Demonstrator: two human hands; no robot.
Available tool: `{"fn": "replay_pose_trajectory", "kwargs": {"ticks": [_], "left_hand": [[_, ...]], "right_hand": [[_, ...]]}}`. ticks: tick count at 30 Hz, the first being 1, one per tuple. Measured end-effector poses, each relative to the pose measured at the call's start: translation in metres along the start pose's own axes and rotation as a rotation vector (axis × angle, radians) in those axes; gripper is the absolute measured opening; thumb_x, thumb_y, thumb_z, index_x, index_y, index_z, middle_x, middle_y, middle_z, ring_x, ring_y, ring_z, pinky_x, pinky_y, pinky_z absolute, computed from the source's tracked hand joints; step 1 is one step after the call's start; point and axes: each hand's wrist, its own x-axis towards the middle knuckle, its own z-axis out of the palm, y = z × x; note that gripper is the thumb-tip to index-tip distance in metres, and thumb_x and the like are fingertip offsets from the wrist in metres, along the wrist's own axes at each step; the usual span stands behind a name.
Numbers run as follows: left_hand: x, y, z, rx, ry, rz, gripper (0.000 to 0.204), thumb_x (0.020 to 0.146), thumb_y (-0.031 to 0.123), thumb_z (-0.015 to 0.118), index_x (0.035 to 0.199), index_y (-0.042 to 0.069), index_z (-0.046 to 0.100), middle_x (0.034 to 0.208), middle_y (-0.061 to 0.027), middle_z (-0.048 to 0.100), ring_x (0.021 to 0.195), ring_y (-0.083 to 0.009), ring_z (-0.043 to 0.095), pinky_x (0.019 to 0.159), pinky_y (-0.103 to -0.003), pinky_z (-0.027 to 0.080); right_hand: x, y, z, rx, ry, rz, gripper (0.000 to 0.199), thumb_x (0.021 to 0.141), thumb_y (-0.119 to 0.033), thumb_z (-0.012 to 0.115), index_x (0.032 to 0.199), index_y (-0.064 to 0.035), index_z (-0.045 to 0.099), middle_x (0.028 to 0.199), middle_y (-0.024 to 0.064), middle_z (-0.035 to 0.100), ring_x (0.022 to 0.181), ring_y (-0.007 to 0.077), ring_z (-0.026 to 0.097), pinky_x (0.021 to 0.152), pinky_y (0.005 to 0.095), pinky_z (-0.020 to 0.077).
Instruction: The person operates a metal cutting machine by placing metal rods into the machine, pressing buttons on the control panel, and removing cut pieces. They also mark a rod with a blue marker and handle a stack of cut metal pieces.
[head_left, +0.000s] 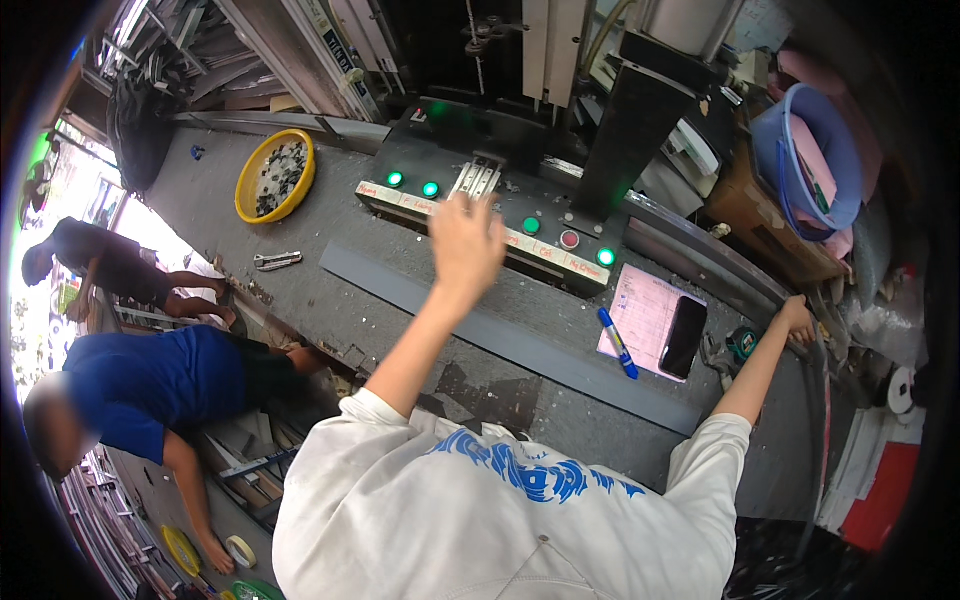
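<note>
Control panel [490,215] w/ white labels, left hand [465,245] above, pink sheet [645,315] right

Worktop [300,300] under my hands: rough, matt grey, gritty. Long grey strip [500,335] across it: smooth matt metal. Control panel [480,215] behind strip: dark matt metal, glossy plastic buttons. Right of strip: pink paper sheet [645,310], glossy black phone [684,337].

Four lit green buttons [395,179]; one red button [569,239]; one yellow bowl [274,176]; one blue marker [618,343]; one black phone [683,337]; two people [160,380] nearby.
</note>
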Motion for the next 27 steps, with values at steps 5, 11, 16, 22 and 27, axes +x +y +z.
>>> {"fn": "replay_pose_trajectory", "kwargs": {"ticks": [5,11,16,22,27], "left_hand": [[-0.021,0.063,0.015,-0.062,-0.308,-0.056,0.044,0.091,0.026,0.059,0.126,-0.001,0.06,0.106,-0.0136,0.055,0.102,-0.029,0.053,0.09,-0.041,0.04],[-0.022,0.062,0.031,0.056,-0.206,0.006,0.039,0.087,0.022,0.06,0.118,-0.001,0.067,0.099,-0.0112,0.058,0.095,-0.0271,0.056,0.086,-0.04,0.041],[-0.028,0.072,0.042,0.129,-0.132,-0.026,0.039,0.084,0.02,0.06,0.116,-0.003,0.067,0.095,-0.0116,0.058,0.092,-0.0267,0.057,0.083,-0.04,0.042],[-0.036,0.08,0.043,0.168,-0.116,-0.043,0.044,0.084,0.02,0.06,0.121,-0.006,0.064,0.097,-0.0124,0.06,0.093,-0.027,0.058,0.084,-0.039,0.042],[-0.04,0.079,0.05,0.179,-0.125,-0.037,0.051,0.084,0.02,0.06,0.127,-0.008,0.06,0.094,-0.0136,0.063,0.09,-0.0271,0.06,0.083,-0.038,0.043]], "right_hand": [[-0.002,0.0,0.002,0.018,0.017,-0.006,0.121,0.078,-0.037,0.071,0.144,0.0217,-0.011,0.155,0.0421,-0.002,0.147,0.0533,0.003,0.119,0.0531,0.0117],[-0.024,-0.01,-0.009,-0.004,0.065,-0.042,0.115,0.077,-0.035,0.068,0.144,0.0238,-0.004,0.153,0.0439,0.005,0.144,0.0544,0.009,0.118,0.0539,0.0149],[-0.046,-0.018,-0.022,0.067,0.071,-0.066,0.113,0.076,-0.034,0.067,0.143,0.0252,-0.002,0.151,0.045,0.009,0.142,0.0547,0.014,0.117,0.0544,0.0171],[-0.042,-0.016,-0.02,0.016,0.124,-0.129,0.111,0.071,-0.033,0.065,0.141,0.0279,0.003,0.147,0.0468,0.015,0.134,0.0542,0.026,0.113,0.0567,0.0221],[-0.035,-0.008,-0.013,-0.006,0.128,-0.142,0.11,0.07,-0.032,0.063,0.14,0.0289,0.003,0.145,0.0484,0.017,0.132,0.0536,0.028,0.113,0.057,0.021]]}}
